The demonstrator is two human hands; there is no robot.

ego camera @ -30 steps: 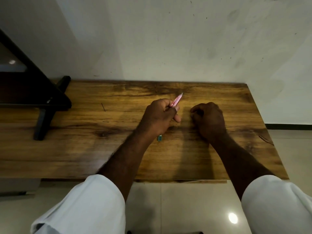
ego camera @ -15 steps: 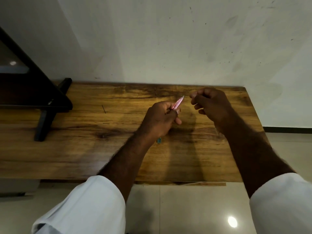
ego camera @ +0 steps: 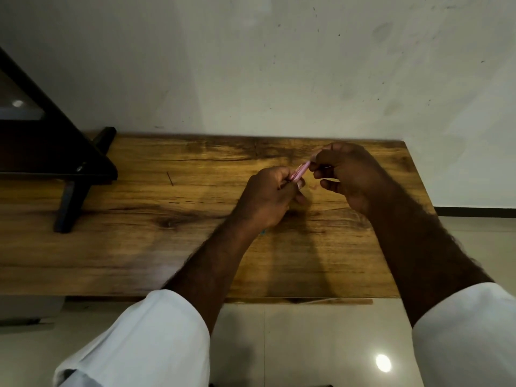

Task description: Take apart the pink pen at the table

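A slim pink pen (ego camera: 301, 170) is held above the wooden table (ego camera: 139, 247), pointing up and to the right. My left hand (ego camera: 269, 198) grips its lower part, fingers curled round the barrel. My right hand (ego camera: 344, 174) pinches the pen's upper tip between thumb and forefinger; something thin and pale shows between its fingers. A small teal bit (ego camera: 263, 232) peeks out under my left wrist, mostly hidden.
A black stand with a slanted frame (ego camera: 69, 174) occupies the table's left end. A thin dark mark (ego camera: 169, 178) lies on the wood near the middle. The wall runs along the table's far edge; tiled floor lies below the near edge.
My right hand rose from the table surface and moved left to the pen's tip, closing its fingers on it. My left hand kept hold of the pen, almost still.
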